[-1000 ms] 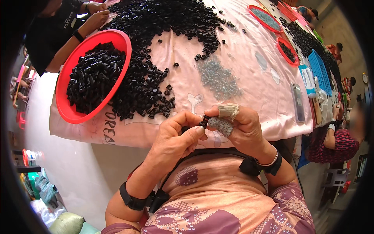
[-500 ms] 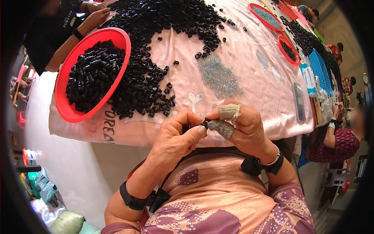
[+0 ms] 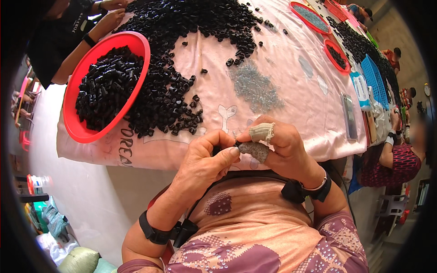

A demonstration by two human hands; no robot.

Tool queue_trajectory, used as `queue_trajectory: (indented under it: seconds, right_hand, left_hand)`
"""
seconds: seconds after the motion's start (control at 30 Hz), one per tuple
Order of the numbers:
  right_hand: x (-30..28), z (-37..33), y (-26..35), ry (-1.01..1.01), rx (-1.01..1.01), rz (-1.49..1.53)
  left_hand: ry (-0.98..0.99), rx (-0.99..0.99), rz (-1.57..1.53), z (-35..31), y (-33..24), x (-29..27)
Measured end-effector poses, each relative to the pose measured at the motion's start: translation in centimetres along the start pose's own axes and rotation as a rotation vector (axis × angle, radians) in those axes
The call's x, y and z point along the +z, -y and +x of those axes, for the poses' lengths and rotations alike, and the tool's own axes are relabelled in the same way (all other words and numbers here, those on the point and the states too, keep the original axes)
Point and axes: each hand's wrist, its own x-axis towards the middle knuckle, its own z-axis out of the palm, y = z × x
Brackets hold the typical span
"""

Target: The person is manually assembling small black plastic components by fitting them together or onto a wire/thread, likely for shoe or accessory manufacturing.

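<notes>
Close to the table's near edge, my left hand (image 3: 207,157) pinches a small black plastic part (image 3: 217,149) between thumb and fingers, which cover most of it. My right hand (image 3: 278,144) meets it from the other side, its thumb and forefinger closed on the end of the same part. Cloth finger covers wrap that thumb and forefinger. Beyond my hands a patch of small clear pieces (image 3: 256,86) lies on the pink cloth (image 3: 300,109). To the left spreads a big heap of small black parts (image 3: 159,102).
A red basin (image 3: 146,68) full of black tubular parts stands at the left. Across from it a co-worker's hands (image 3: 111,16) are at the heap. Further right lie red trays (image 3: 326,31), a blue basket (image 3: 374,82) and a flat dark case (image 3: 349,116); another person sits there.
My right thumb and forefinger have shifted slightly left, closer against my left fingertips. The left hand keeps its pinch. At the right, the seated person's arm has moved.
</notes>
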Motion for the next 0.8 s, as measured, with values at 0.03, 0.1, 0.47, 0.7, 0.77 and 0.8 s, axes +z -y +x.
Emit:
queue_trajectory:
  seconds: [0.03, 0.1, 0.47, 0.7, 0.77, 0.8]
  right_hand:
    - [0.0, 0.0, -0.2, 0.008, 0.017, 0.043]
    - [0.3, -0.3, -0.4, -0.008, 0.051, 0.078]
    - [0.3, -0.3, -0.3, -0.052, 0.025, 0.157]
    - [0.0, 0.3, 1.0, -0.021, -0.013, -0.034]
    - [-0.1, 0.3, 0.9, -0.020, -0.075, -0.195]
    - [-0.1, 0.2, 0.7, 0.007, -0.102, -0.309]
  left_hand:
    - [0.005, -0.001, -0.011, 0.0, 0.1, 0.0]
    - [-0.011, 0.009, -0.025, -0.1, -0.2, 0.5]
    - [0.030, 0.086, -0.003, -0.2, -0.5, 0.3]
    - [-0.003, 0.092, -0.081, -0.3, -0.4, 0.3]
    - [0.003, 0.084, -0.088, -0.3, -0.3, 0.3]
    - [-0.020, 0.076, -0.044, -0.3, -0.3, 0.4]
